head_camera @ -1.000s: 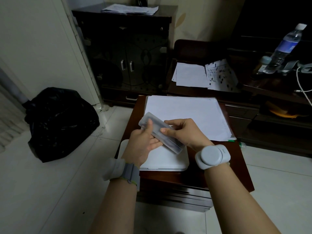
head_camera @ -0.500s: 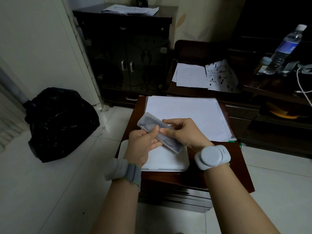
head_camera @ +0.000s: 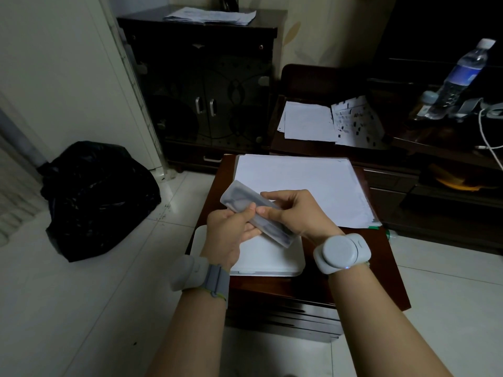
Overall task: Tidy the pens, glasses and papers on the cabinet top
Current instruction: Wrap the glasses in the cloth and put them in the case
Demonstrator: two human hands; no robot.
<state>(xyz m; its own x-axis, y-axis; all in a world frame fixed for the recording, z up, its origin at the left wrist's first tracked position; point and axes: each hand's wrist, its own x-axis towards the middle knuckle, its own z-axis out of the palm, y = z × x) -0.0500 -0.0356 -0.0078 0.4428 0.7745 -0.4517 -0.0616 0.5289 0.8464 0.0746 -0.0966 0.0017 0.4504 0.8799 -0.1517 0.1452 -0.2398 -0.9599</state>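
While both hands hold it in the air above the small dark desk, the translucent grey case is the thing most likely to come to grief. It slants from upper left to lower right, with a dark shape dimly visible inside, probably glasses or pens, though I cannot tell which. The left hand cups it from below with the thumb pressed on top; the right hand pinches its long edge between thumb and curled fingers.

As I judge it, the grip looks set for closing or opening the case. If it springs open or twists, the contents could drop onto the white flat device just beneath, or bounce to the tiled floor. Smooth plastic pinched at the edge may also slip.

A neat stack of white papers lies on the far half of the desk; a dropped case could knock its sheets askew. More loose papers lie on a surface behind, and others on the tall black cabinet, so tidying seems unfinished
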